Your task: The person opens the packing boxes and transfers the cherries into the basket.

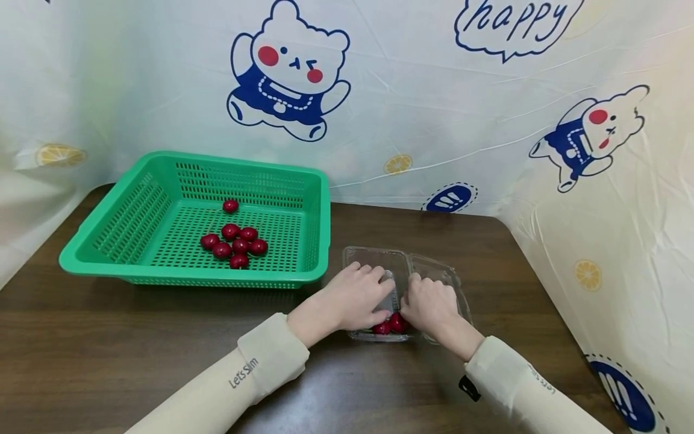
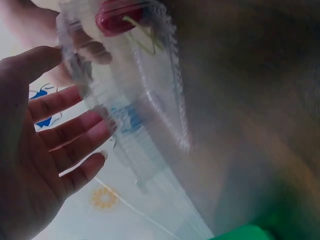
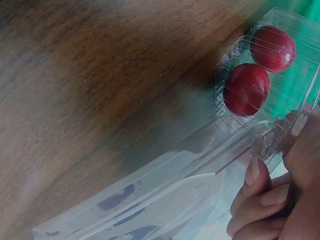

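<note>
A clear plastic box [image 1: 379, 258] lies on the table, its hinged lid [image 1: 452, 274] folded out to the right. Two dark red cherries [image 1: 389, 325] rest at its near end; both cherries [image 3: 260, 70] also show through the plastic in the right wrist view. My left hand [image 1: 358, 295] reaches over the box, fingers loosely bent; in the left wrist view the left hand [image 2: 55, 130] has spread fingers beside the plastic wall. At the hinge side, my right hand [image 1: 431, 304] grips the box edge with curled fingers [image 3: 262, 200]. Its thumb is mostly hidden.
A green slotted basket [image 1: 195, 274] stands to the left, with several cherries [image 1: 238, 246] inside, one a little behind the group. A printed cloth [image 1: 401, 90] hangs behind and beside the brown wooden table [image 1: 162, 337].
</note>
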Available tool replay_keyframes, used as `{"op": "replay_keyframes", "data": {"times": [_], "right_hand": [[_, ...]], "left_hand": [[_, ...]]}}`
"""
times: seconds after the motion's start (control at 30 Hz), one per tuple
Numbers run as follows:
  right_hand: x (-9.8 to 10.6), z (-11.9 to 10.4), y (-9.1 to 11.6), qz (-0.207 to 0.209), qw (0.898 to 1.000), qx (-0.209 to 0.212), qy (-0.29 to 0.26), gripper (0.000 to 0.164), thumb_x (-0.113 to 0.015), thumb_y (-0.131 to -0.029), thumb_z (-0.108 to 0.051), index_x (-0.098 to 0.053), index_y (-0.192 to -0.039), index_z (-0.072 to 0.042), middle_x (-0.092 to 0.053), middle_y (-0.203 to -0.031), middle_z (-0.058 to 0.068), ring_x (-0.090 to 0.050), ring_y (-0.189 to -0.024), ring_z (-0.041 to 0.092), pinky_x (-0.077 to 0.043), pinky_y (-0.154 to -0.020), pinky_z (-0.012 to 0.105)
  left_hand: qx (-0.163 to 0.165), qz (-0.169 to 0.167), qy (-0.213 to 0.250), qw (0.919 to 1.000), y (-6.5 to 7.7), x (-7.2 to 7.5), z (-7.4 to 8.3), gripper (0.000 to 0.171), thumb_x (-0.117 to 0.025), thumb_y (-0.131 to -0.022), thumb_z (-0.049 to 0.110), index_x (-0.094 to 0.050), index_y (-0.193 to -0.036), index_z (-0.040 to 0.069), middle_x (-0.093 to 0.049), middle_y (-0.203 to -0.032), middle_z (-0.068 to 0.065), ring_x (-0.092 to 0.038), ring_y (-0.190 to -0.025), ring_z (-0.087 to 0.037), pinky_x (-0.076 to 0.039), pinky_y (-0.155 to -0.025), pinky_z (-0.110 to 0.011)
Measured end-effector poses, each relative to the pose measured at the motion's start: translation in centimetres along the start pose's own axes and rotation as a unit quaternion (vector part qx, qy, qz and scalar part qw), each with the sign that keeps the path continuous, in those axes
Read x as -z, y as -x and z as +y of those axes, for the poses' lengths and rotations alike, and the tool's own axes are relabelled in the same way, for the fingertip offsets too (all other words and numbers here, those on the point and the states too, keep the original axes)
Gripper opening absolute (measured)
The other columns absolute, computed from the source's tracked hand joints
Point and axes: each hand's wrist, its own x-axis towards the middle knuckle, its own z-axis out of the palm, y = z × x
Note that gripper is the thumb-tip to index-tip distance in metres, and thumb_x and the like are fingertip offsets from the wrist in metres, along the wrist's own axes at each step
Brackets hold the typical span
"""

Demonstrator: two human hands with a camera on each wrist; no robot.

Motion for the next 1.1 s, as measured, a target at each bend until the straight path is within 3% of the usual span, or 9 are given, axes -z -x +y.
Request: {"op": "replay_keyframes", "data": {"times": [0.27,0.5,0.9,0.97,1.1], "right_hand": [[0.0,-0.1,0.0,0.003,1.000,0.003,0.001,0.020,-0.055,-0.082,-0.021,-0.053,-0.071,-0.005,-0.060,-0.057,0.015,-0.056,-0.047,0.030,-0.044,-0.039,0.043],[0.0,0.0,0.1,0.000,1.000,0.002,0.000,0.020,-0.055,-0.082,-0.021,-0.052,-0.070,-0.005,-0.057,-0.055,0.013,-0.053,-0.045,0.028,-0.042,-0.038,0.041],[0.0,-0.1,0.2,-0.001,1.000,0.000,-0.005,0.023,-0.055,-0.084,-0.022,-0.053,-0.071,-0.005,-0.056,-0.054,0.013,-0.052,-0.044,0.028,-0.042,-0.038,0.041],[-0.1,-0.1,0.2,0.002,1.000,0.000,-0.005,0.023,-0.055,-0.085,-0.022,-0.053,-0.071,-0.004,-0.058,-0.055,0.014,-0.054,-0.045,0.029,-0.043,-0.038,0.042],[0.0,-0.1,0.1,0.007,1.000,0.000,-0.005,0.023,-0.055,-0.084,-0.023,-0.054,-0.071,-0.004,-0.061,-0.058,0.016,-0.056,-0.048,0.031,-0.044,-0.039,0.043]], "left_hand": [[0.026,-0.022,0.015,0.9993,-0.6,-1.2,0.4,0.054,-0.057,-0.087,0.055,-0.063,-0.124,0.016,-0.065,-0.128,-0.010,-0.061,-0.113,-0.026,-0.047,-0.098,-0.046],[0.018,-0.029,0.020,0.9992,-0.9,-1.9,0.7,0.055,-0.062,-0.083,0.056,-0.065,-0.121,0.016,-0.069,-0.116,-0.008,-0.064,-0.104,-0.025,-0.049,-0.097,-0.047],[0.010,-0.049,0.020,0.9985,-1.1,-2.5,1.1,0.046,-0.060,-0.087,0.050,-0.067,-0.120,0.018,-0.073,-0.110,-0.006,-0.066,-0.100,-0.023,-0.047,-0.099,-0.047],[0.006,-0.050,0.036,0.9981,-1.1,-2.6,1.1,0.042,-0.061,-0.087,0.048,-0.068,-0.115,0.018,-0.075,-0.103,-0.004,-0.067,-0.093,-0.021,-0.049,-0.095,-0.045],[-0.003,-0.048,0.086,0.9951,-1.2,-2.6,0.8,0.028,-0.066,-0.086,0.043,-0.068,-0.095,0.016,-0.070,-0.075,0.002,-0.061,-0.065,-0.014,-0.052,-0.069,-0.032]]}}
